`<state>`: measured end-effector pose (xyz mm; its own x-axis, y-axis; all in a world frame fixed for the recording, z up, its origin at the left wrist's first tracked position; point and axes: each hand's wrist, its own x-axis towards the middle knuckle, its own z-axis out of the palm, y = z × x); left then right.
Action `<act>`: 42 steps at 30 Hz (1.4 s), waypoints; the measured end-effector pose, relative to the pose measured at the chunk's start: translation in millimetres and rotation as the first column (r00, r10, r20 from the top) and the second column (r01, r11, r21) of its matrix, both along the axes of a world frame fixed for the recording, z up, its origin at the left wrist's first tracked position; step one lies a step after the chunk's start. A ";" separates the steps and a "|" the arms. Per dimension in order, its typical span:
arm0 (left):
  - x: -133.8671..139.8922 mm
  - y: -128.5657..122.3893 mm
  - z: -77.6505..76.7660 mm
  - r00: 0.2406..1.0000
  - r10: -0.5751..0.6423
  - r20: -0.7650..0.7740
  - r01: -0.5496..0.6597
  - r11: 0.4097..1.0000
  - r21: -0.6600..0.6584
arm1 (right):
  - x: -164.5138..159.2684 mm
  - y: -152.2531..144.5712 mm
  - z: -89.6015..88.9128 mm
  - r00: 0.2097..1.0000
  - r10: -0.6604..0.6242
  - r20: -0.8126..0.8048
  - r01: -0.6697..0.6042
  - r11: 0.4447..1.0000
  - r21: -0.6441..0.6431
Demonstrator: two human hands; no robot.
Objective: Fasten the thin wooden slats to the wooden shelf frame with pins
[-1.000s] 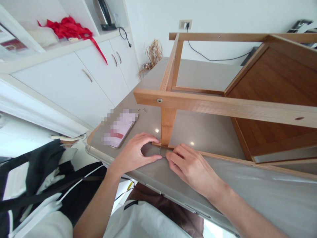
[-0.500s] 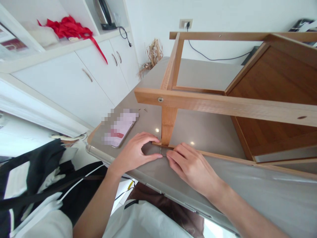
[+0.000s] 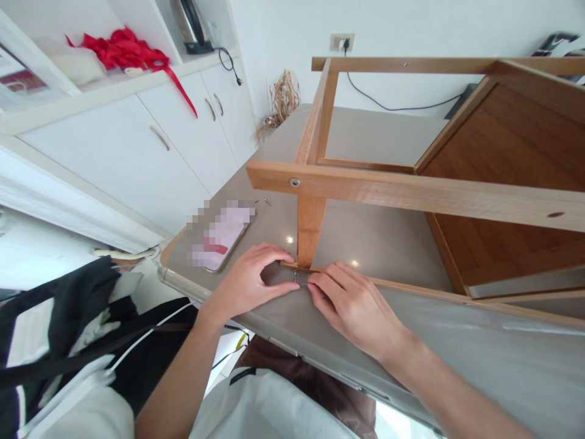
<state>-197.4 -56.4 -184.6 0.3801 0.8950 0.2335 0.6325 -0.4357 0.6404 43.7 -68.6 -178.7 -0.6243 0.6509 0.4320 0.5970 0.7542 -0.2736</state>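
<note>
A wooden furniture frame lies on its side on the grey table. At its lower near corner, a thin metal hex key meets the rail, its short end upright. My left hand curves round this corner: the fingertips rest on the rail's end and the thumb tip is at the bend of the key. My right hand is closed, pinching the key's long arm between thumb and fingers. The bolt under the key's tip is too small to make out. Higher up, a metal bolt head sits in the upper rail.
A phone lies left of my hands on the table, with small metal pins beyond it. Dried stalks stand by the wall. White cabinets hold red ribbon and a kettle. Dark clothing hangs at left.
Both hands keep their hold at the corner. The key and the right fingertips have shifted at most very slightly; the whole view has drifted a little.
</note>
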 end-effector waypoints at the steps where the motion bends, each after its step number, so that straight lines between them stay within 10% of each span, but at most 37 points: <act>1: 0.1 0.1 0.3 1.000 0.001 0.000 -0.001 1.000 -0.001 | 0.0 0.1 0.1 1.000 0.001 -0.001 -0.001 1.000 0.004; 42: 1.0 -0.5 1.3 1.000 0.001 0.002 -0.001 1.000 0.011 | 1.2 -0.5 -2.1 0.996 -0.004 0.093 0.012 0.996 -0.087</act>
<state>-196.4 -56.9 -183.3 0.3790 0.8927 0.2438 0.6318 -0.4421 0.6367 45.0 -69.2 -180.7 -0.6534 0.6891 0.3134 0.6291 0.7246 -0.2816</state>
